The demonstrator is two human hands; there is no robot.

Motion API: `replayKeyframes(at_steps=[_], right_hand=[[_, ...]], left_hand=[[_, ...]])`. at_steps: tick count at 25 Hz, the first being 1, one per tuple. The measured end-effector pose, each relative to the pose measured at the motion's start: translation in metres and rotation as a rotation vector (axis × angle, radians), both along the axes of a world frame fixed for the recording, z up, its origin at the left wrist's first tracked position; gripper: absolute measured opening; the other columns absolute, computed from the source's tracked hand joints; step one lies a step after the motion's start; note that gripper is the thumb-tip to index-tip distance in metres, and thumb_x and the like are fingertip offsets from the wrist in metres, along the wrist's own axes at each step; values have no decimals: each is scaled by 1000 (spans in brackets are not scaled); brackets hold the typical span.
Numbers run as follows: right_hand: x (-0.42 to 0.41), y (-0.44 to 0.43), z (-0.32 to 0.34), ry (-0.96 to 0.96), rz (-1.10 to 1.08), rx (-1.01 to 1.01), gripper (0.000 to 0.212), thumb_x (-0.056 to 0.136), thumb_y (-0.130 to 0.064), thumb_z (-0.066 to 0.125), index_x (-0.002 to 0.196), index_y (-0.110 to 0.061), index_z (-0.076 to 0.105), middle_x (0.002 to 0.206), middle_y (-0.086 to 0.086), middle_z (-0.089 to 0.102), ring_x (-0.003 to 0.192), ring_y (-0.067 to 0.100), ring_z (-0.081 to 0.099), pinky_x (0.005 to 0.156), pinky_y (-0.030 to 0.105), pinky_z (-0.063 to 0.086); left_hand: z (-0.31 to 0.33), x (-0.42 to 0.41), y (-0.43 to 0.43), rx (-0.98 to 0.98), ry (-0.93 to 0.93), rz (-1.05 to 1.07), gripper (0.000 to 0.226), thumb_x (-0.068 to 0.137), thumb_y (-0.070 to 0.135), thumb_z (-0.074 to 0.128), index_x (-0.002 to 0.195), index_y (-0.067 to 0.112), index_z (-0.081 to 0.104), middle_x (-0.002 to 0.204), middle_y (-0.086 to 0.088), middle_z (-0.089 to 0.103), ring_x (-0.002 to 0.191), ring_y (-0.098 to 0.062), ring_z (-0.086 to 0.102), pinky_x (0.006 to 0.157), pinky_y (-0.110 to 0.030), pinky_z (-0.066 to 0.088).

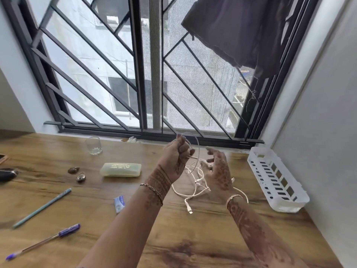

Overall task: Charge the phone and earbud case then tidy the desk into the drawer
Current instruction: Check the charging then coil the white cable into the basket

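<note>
Cable [195,182], white and thin, lies in a tangled heap on the brown wooden desk [173,238], right under the two hands. The left hand [174,157] is curled tight round a round loop of it and holds that loop up. The right hand [218,171] is just beside it, with fingers spread and a bit bent. It is blurry and seems to hold nothing. The cable's small plug [190,210] rests on the wood. To the right sits a long white plastic basket [278,180] with slots. To the left lie a pale green box [120,169] with round corners, a clear glass [93,145], a thin pencil [41,208] and a purple pen [42,241].
</note>
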State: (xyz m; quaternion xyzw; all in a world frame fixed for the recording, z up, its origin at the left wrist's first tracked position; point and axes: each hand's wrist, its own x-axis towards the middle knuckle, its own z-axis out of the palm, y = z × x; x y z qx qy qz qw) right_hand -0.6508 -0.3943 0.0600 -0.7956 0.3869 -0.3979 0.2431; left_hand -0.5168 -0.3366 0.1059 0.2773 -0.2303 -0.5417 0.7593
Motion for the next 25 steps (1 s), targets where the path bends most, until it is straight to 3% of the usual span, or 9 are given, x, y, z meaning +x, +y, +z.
replayKeyframes(at_steps=[3, 5, 6, 9, 12, 16, 20, 23, 25], right_hand=[[12, -14, 19, 38, 48, -17, 61, 88, -20, 63, 142, -19, 36, 137, 4, 46, 121, 18, 50, 103, 41, 44], [19, -19, 32, 39, 138, -15, 64, 90, -17, 61, 146, -17, 31, 145, 4, 43, 134, 17, 41, 113, 39, 34], [21, -18, 37, 11, 193, -21, 61, 91, -15, 58, 147, -18, 32, 142, 2, 46, 132, 13, 43, 113, 34, 34], [24, -13, 54, -123, 241, -43, 39, 96, -11, 50, 134, -24, 50, 115, -4, 60, 99, -5, 55, 94, 17, 45], [23, -14, 62, -138, 201, -144, 29, 96, -10, 51, 119, -20, 65, 111, -1, 68, 98, 5, 62, 93, 22, 48], [28, -10, 70, 73, 199, -228, 26, 93, -9, 51, 108, -17, 71, 96, 2, 73, 86, 16, 66, 82, 29, 52], [29, -7, 72, 274, 224, -132, 23, 95, -24, 51, 93, -12, 71, 80, 8, 71, 74, 23, 63, 70, 33, 47], [25, -3, 73, 364, 294, -34, 21, 92, -27, 54, 83, -21, 72, 81, -1, 72, 74, 13, 64, 70, 24, 47], [22, -2, 81, 445, 336, -6, 23, 91, -31, 56, 75, -24, 71, 72, -7, 69, 67, 6, 62, 64, 19, 48]], left_hand=[[6, -3, 4, -6, -1, -33, 28, 99, 28, 39, 78, 14, 51, 49, 9, 29, 37, -4, 29, 73, -24, 45], [12, -6, 6, -15, 14, -58, 28, 99, 27, 38, 79, 12, 52, 47, 9, 30, 35, -4, 28, 72, -24, 44], [15, -8, 6, -22, 23, -68, 29, 99, 27, 38, 80, 12, 52, 47, 9, 30, 35, -4, 28, 70, -23, 46], [23, -10, 9, -46, 32, -80, 32, 100, 28, 37, 79, 12, 54, 47, 9, 28, 34, -3, 28, 66, -21, 49], [31, -7, 9, -73, 68, -72, 35, 101, 30, 34, 80, 11, 55, 48, 9, 30, 35, -3, 29, 66, -22, 48], [37, -4, 2, -91, 112, -8, 33, 101, 28, 35, 97, 3, 57, 49, 7, 35, 40, -5, 39, 60, -17, 46], [36, -3, -2, -70, 2, 151, 32, 99, 25, 41, 107, -1, 58, 48, 5, 48, 58, -13, 64, 76, -29, 55], [37, -3, -4, -37, -108, 217, 29, 99, 24, 42, 105, 1, 58, 50, 2, 51, 70, -16, 71, 61, -28, 59], [32, -2, -7, 27, -298, 271, 24, 100, 22, 41, 99, 6, 59, 52, 2, 53, 73, -18, 71, 56, -28, 55]])
